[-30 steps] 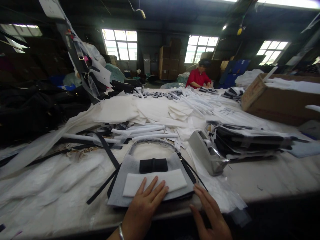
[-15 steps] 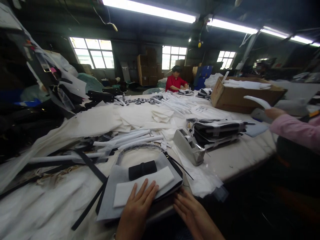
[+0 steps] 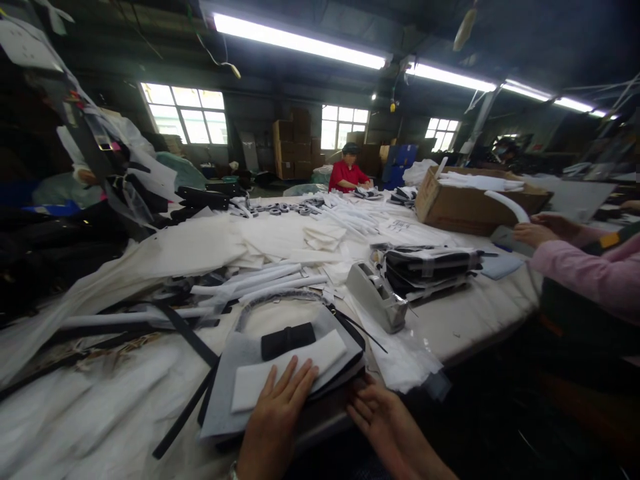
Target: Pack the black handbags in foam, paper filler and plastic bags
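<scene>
A black handbag (image 3: 359,341) lies flat at the near table edge, its upright curved handle (image 3: 244,313) wrapped in clear plastic. A pale grey sheet (image 3: 220,408) covers most of its face. On that sheet rest a black folded piece with a band (image 3: 287,341) and a white padding strip (image 3: 327,352). My left hand (image 3: 280,407) presses flat on the strip, fingers stretched. Beside the bag's lower right edge is my right hand (image 3: 383,413), fingers loosely bent and apart, with nothing visible in them; its fingertips are close to the edge in shadow.
A grey tape dispenser (image 3: 375,297) stands right of the bag, before stacked black bags (image 3: 430,267) in plastic. White tubes (image 3: 260,280) and a black strap (image 3: 185,333) lie left. Beyond are a cardboard box (image 3: 465,207), a co-worker's hands (image 3: 537,230) with a white curved piece, and a person in red (image 3: 345,177).
My right hand's fingers have bent more and its palm has turned upward. My left hand stays on the padding strip. The co-worker at right now has both hands at the white curved piece.
</scene>
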`<state>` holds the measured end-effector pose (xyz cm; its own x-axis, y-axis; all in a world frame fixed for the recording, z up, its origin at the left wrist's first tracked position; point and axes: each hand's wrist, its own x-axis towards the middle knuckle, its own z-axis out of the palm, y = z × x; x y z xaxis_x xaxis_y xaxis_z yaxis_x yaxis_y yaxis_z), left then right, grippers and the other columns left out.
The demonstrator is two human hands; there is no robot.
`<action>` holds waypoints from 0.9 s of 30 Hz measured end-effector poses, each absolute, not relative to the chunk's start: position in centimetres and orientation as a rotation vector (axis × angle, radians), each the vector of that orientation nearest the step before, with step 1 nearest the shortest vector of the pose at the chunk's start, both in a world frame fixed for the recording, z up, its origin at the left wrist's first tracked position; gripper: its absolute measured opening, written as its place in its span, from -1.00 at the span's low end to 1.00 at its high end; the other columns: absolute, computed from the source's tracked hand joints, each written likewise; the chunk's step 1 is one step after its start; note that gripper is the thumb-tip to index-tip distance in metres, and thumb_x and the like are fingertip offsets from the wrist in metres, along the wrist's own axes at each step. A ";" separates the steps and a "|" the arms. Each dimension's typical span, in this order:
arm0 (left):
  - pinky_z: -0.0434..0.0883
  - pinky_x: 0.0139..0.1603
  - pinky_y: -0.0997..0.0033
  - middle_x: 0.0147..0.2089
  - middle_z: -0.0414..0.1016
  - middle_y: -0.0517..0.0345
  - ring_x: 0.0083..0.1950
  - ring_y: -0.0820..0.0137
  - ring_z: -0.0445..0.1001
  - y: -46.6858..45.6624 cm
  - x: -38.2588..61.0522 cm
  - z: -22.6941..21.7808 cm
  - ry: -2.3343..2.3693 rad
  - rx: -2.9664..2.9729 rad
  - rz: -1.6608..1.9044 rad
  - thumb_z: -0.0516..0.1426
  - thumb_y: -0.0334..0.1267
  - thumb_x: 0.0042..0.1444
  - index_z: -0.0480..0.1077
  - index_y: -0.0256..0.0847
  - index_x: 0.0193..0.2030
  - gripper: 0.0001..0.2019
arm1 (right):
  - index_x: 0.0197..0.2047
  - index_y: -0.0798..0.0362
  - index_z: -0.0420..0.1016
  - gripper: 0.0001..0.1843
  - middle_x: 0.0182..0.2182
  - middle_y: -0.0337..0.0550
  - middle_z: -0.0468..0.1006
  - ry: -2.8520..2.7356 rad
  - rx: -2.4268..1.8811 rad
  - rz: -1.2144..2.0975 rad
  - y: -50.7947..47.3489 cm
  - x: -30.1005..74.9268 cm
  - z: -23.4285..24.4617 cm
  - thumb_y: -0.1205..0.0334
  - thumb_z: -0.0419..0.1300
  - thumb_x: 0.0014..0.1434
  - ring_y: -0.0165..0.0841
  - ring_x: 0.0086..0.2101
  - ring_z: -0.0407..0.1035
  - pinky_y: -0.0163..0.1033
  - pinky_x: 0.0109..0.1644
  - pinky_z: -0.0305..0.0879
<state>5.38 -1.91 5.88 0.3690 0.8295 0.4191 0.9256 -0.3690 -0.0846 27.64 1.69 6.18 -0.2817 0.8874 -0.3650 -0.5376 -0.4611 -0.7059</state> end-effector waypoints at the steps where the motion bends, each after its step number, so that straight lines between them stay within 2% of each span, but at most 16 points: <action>1: 0.38 0.24 0.01 0.40 0.16 0.28 0.40 0.23 0.15 -2.0 5.2 5.9 -1.549 -2.331 -0.451 -0.15 -0.75 -0.04 0.06 -0.13 0.41 -0.16 | -0.17 -0.04 0.50 -0.70 -0.19 -0.26 0.65 -0.585 -0.914 1.883 1.8 27.3 6.6 0.39 0.18 -0.01 -0.33 -0.14 0.54 -0.10 0.09 0.38; 4: 0.35 0.27 0.02 0.41 0.13 0.28 0.42 0.24 0.11 -2.4 4.8 6.2 -1.538 -2.350 -0.460 -0.14 -0.72 -0.02 -0.01 -0.14 0.43 -0.16 | -0.36 -0.01 0.47 -0.86 -0.42 -0.36 0.59 -0.577 -0.876 1.900 2.2 26.4 7.9 0.41 0.19 -0.01 -0.43 -0.34 0.50 -0.30 -0.15 0.42; 6: 0.31 0.29 -0.01 0.43 0.09 0.25 0.44 0.22 0.06 -2.8 4.8 6.7 -1.540 -2.364 -0.462 -0.12 -0.69 -0.03 -0.06 -0.18 0.44 -0.16 | -0.45 0.00 0.43 -0.92 -0.49 -0.36 0.55 -0.539 -0.891 1.901 2.4 25.9 8.6 0.37 0.20 0.02 -0.43 -0.40 0.47 -0.30 -0.20 0.42; 11: 0.21 0.35 -0.07 0.45 0.06 0.08 0.45 0.09 0.02 -3.3 5.3 7.3 -1.581 -2.348 -0.538 0.05 -0.43 0.08 -0.03 -0.30 0.44 -0.26 | -0.38 -0.01 0.47 -0.94 -0.35 -0.30 0.60 -0.581 -0.908 1.862 2.4 25.3 9.6 0.32 0.26 0.02 -0.35 -0.27 0.50 -0.18 -0.04 0.43; 17: 0.14 0.38 0.10 0.36 0.26 0.06 0.40 0.20 0.15 -2.6 4.7 5.6 -1.478 -2.073 -0.681 -0.03 -0.49 0.28 0.04 -0.32 0.41 -0.45 | -0.42 0.01 0.51 -0.95 -0.27 -0.22 0.62 -0.630 -0.822 1.832 1.9 24.3 11.2 0.35 0.25 0.02 -0.24 -0.16 0.51 -0.01 0.12 0.39; 19: 0.15 0.38 0.15 0.33 0.30 0.04 0.39 0.20 0.19 -2.4 4.3 5.5 -1.463 -2.039 -0.714 -0.02 -0.40 0.33 0.03 -0.35 0.42 -0.47 | -0.31 0.01 0.56 -0.88 -0.19 -0.19 0.62 -0.733 -0.760 1.831 1.8 24.1 12.1 0.36 0.21 0.07 -0.21 -0.08 0.49 0.01 0.15 0.37; 22: 0.16 0.39 0.23 0.31 0.34 0.09 0.35 0.26 0.25 -2.2 3.9 5.8 -1.487 -2.009 -0.746 -0.03 -0.35 0.36 0.00 -0.30 0.43 -0.48 | 0.06 0.01 0.51 -0.67 0.03 -0.10 0.55 -1.111 -0.792 1.783 2.4 25.2 12.7 0.25 0.12 0.23 -0.14 0.05 0.42 0.07 0.18 0.33; 24: 0.15 0.40 0.28 0.31 0.34 0.13 0.33 0.31 0.29 -2.1 3.7 6.2 -1.515 -1.979 -0.764 -0.05 -0.36 0.36 0.00 -0.25 0.44 -0.48 | 0.15 -0.04 0.46 -0.62 0.08 -0.09 0.53 -1.473 -0.956 1.530 3.7 27.4 12.0 0.17 0.12 0.29 -0.12 0.08 0.41 0.08 0.20 0.30; 27: 0.17 0.38 0.32 0.33 0.30 0.13 0.30 0.32 0.34 -1.9 3.3 6.7 -1.550 -1.954 -0.770 -0.06 -0.35 0.35 0.00 -0.23 0.44 -0.47 | 0.00 -0.11 0.58 -0.73 0.00 -0.11 0.59 -1.950 -1.169 0.730 6.6 32.3 9.5 0.19 0.17 0.26 -0.09 0.04 0.43 0.11 0.19 0.31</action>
<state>3.27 -1.93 6.65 0.1814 0.6783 0.7120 0.9772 -0.2053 -0.0533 32.32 6.64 9.48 -0.3147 0.9005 0.3002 0.4823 0.4241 -0.7665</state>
